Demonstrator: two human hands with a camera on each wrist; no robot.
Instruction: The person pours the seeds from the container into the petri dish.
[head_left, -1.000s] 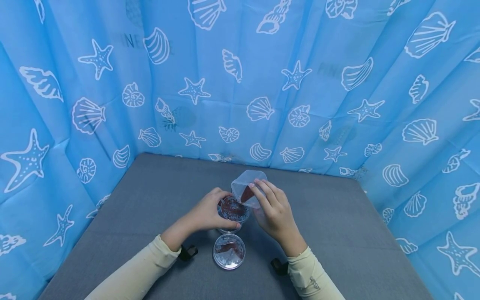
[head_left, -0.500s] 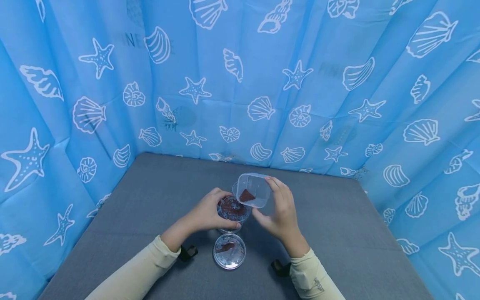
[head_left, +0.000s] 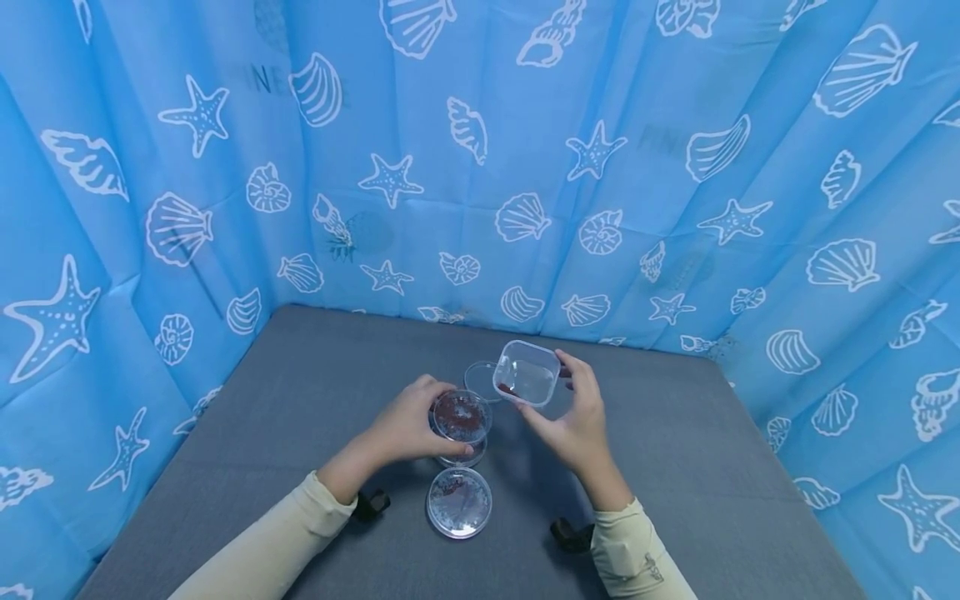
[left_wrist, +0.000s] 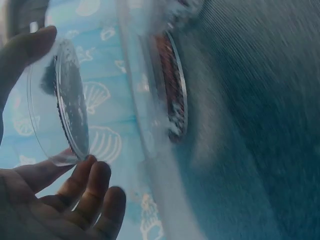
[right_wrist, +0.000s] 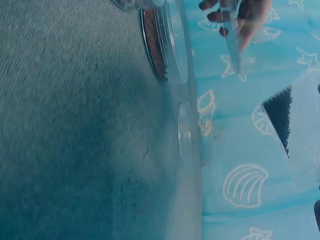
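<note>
My left hand point(head_left: 405, 421) grips a clear petri dish point(head_left: 461, 414) between thumb and fingertips, with reddish-brown grains inside. In the left wrist view this held dish point(left_wrist: 72, 100) is raised and seen nearly edge-on. My right hand point(head_left: 577, 417) holds a clear square plastic container point(head_left: 534, 371) by its side, to the right of that dish. A small heap of brown grains point(head_left: 507, 390) lies in the container's lower corner. The right wrist view shows the tilted container point(right_wrist: 307, 135) with its dark grains at the right edge.
Below the held dish, another petri dish point(head_left: 471, 457) with brown contents sits on the grey table point(head_left: 337, 358). In front lies a round clear dish point(head_left: 459, 512) with a few brown bits and reflections. A clear round lid point(head_left: 478, 382) lies behind. A blue shell-patterned curtain point(head_left: 480, 167) surrounds the table.
My right hand has moved right with the container, which has turned from leaning over the dish to facing its mouth at the head camera. My left hand and its dish have shifted slightly left.
</note>
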